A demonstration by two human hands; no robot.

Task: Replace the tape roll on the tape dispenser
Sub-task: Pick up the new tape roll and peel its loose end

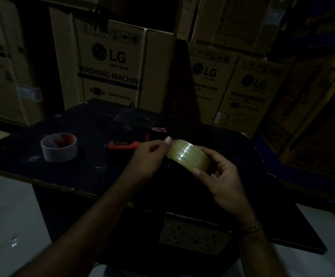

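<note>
— Where are we?
— At centre frame we hold the yellow tape roll (186, 155) above the dark table (102, 124): right hand (222, 176) curled round it, left hand (150, 154) pinching its edge, probably hunting the loose end.
— And next?
— Seat it on the red dispenser (124, 145) lying just behind.
</note>
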